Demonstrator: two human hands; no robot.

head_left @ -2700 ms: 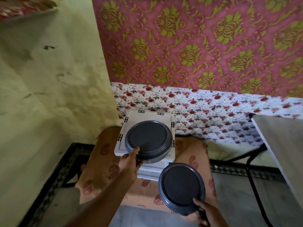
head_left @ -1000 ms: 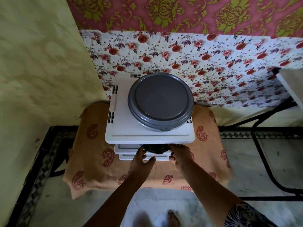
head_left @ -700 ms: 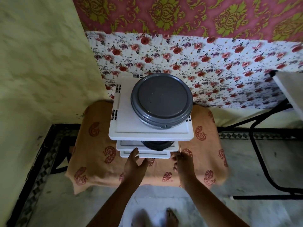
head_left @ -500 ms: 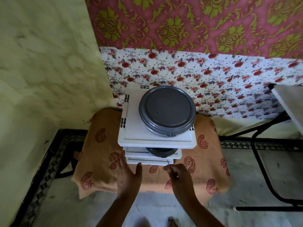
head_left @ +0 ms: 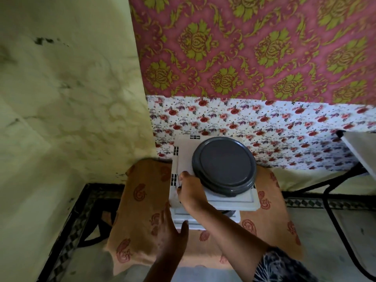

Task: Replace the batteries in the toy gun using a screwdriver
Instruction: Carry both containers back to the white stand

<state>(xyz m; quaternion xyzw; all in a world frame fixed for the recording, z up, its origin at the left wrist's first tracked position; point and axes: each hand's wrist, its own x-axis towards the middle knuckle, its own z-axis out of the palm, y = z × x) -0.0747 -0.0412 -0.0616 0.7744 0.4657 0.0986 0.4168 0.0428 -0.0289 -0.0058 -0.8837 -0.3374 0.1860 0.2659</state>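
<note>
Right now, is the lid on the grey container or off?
On: the dark lid sits flush over the grey container on the white rack.

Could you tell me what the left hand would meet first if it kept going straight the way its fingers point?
Probably the lower tiers of the white plastic rack, just ahead of the left hand; depth is unclear, so it may already touch.

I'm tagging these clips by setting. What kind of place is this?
Probably a room in a home: patterned cloth hung on the wall, a cloth-draped stool holding a white rack, and a tiled floor.

Matt grey plastic lid; printed cloth cover.
</note>
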